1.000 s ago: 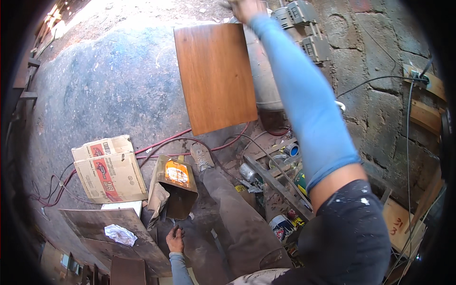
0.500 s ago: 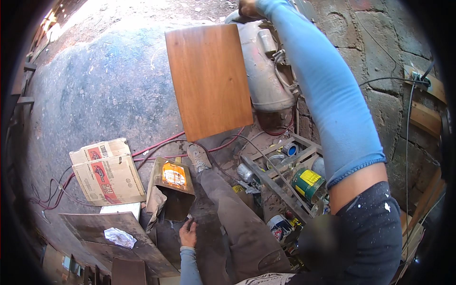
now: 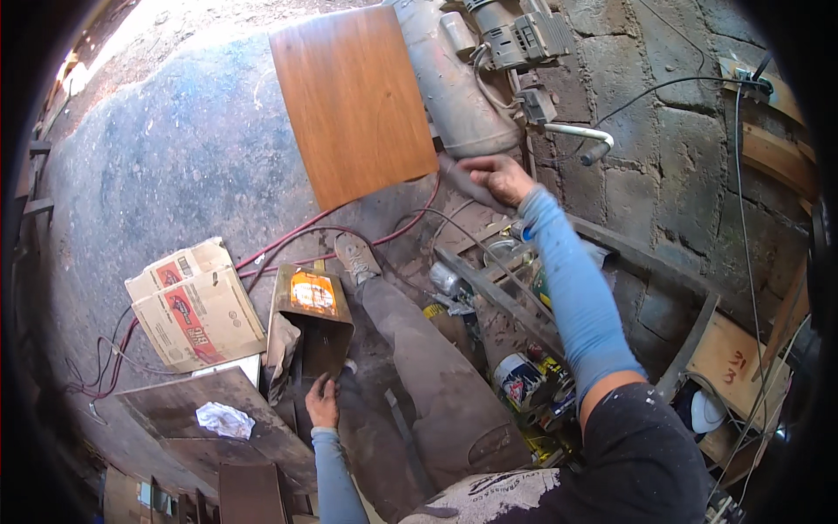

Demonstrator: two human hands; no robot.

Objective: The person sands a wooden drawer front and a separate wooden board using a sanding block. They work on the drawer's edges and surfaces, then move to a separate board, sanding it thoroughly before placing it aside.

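My right hand is closed around a grey, cloth-like thing that is smeared by motion. It is just off the lower right corner of a smooth brown wooden panel. What holds the panel up is hidden. Low in the view, my left hand has its fingers loosely stretched and seems to hold nothing. Its fingertips lie by the lower edge of a cut-open square metal can with an orange label; whether they touch it I cannot tell.
A grey tank compressor stands against the block wall. Paint cans crowd a wooden frame on my right. Red hose crosses the floor. Flattened cardboard and a board with white crumpled paper lie left.
My right hand has swept down from the panel's top right to its lower right corner, still gripping the grey thing. My left hand has shifted slightly up and left. The view has shifted too.
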